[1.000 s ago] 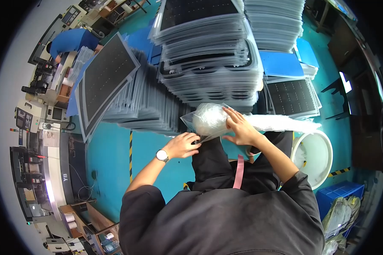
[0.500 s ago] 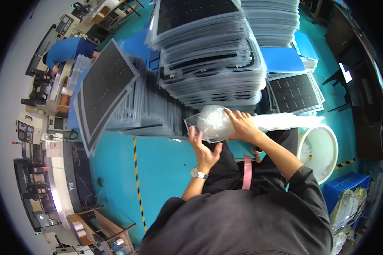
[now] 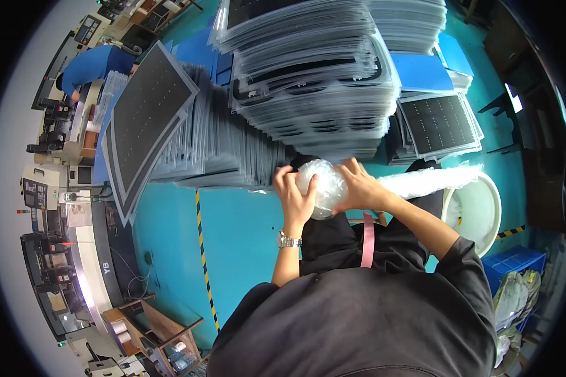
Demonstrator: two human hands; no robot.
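Plastic bundle (image 3: 326, 188): clr., rd., crinkled, glossy.
Bundle state: compact, held.
Bundle loc.: mid-ht. of frame, just R of ctr.

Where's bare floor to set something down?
Teal floor between the striped tape and left forearm; more between tape and the dark machine base. Crowded: ahead, sheet stacks; right, white bucket and blue crate.

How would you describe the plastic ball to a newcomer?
Find the tall central stack of sheets. Just below it in view, between the left hand and right hand, sits a clear plastic ball. It is round; the plastic strip to its right is long, the sheets flat.
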